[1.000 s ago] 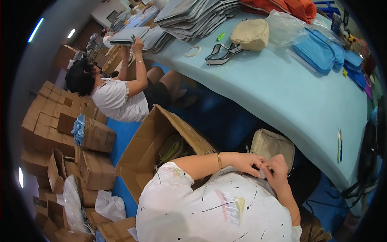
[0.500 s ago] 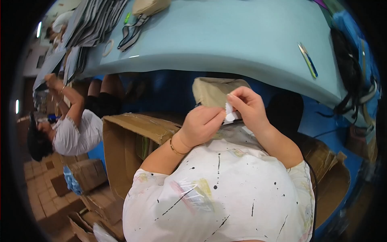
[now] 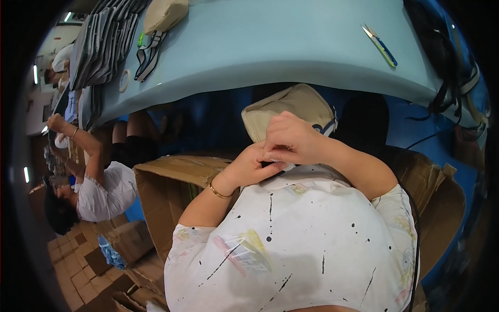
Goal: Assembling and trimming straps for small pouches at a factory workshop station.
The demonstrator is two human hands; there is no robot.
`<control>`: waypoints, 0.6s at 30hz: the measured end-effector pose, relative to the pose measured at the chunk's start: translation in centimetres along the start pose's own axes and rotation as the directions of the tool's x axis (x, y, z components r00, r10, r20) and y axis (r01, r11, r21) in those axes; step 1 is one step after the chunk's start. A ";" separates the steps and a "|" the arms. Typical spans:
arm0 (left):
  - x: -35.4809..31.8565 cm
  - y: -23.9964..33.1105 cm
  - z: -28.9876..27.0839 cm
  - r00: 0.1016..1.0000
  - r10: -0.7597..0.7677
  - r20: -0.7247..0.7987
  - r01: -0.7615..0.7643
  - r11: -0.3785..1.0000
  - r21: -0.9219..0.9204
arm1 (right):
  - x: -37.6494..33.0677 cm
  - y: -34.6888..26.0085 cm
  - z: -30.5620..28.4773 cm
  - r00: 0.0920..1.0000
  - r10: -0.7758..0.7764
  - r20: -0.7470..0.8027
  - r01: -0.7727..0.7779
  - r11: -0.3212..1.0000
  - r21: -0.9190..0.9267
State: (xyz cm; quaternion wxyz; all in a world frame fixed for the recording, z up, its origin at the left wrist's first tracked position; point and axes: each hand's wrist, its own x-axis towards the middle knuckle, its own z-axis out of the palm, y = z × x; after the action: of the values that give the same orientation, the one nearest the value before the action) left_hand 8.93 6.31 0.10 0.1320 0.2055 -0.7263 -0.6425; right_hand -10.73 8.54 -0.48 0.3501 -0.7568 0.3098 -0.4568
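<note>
Close in front of my body, my two hands meet. My left hand [image 3: 251, 167] is closed with its thumb toward the right, and a small white piece [image 3: 289, 166] shows just beyond that thumb, mostly covered. Curled over the left fingers is my right hand [image 3: 295, 139], its fingertips pinched together; whatever lies between them is hidden. A beige fabric bag [image 3: 283, 106] with a dark blue and white strap rests just beyond my hands, below the table's edge, partly covered by the right hand.
A light blue covered table [image 3: 249, 41] spans the front, with thread snips [image 3: 379, 46], a tape ring [image 3: 124, 81], stacked grey pieces [image 3: 104, 44] and another beige bag [image 3: 165, 15]. Cardboard boxes [image 3: 171, 171] flank me. A person [image 3: 112, 190] works at the left.
My right hand has moved left and folded over my left hand. The white piece, plainly visible between the fingertips before, is now mostly hidden. The view has shifted, showing more of the beige bag.
</note>
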 end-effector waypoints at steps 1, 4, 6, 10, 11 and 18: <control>0.2 0.0 -0.2 1.000 -0.009 0.025 0.009 1.000 0.017 | -0.4 0.3 0.2 0.996 0.084 0.016 -0.084 0.996 0.026; 0.1 0.7 -0.3 0.992 0.095 -0.078 -0.075 0.971 0.226 | -1.2 1.0 -0.1 0.952 0.260 -0.161 -0.214 0.943 0.253; 0.7 1.9 0.2 0.960 0.119 -0.253 -0.031 0.945 0.325 | -1.7 1.5 -0.1 0.862 0.478 -0.168 -0.318 0.769 0.555; 1.0 1.1 1.6 0.902 0.272 -0.335 -0.069 0.857 0.511 | -2.1 1.5 -0.1 0.820 0.569 -0.067 -0.351 0.591 0.726; 1.0 1.0 1.7 0.905 0.269 -0.330 -0.069 0.857 0.510 | -2.2 1.5 0.0 0.831 0.551 -0.075 -0.339 0.609 0.717; 0.5 0.3 2.5 0.876 0.405 -0.260 -0.112 0.696 0.709 | -2.9 2.1 1.8 0.718 0.663 -0.210 -0.384 0.629 0.676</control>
State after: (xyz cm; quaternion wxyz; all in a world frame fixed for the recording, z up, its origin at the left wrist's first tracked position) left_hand 7.25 8.32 0.05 0.2838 0.2580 -0.8881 -0.2534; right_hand -10.58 10.08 -4.20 0.6068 -0.3570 0.4354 -0.5610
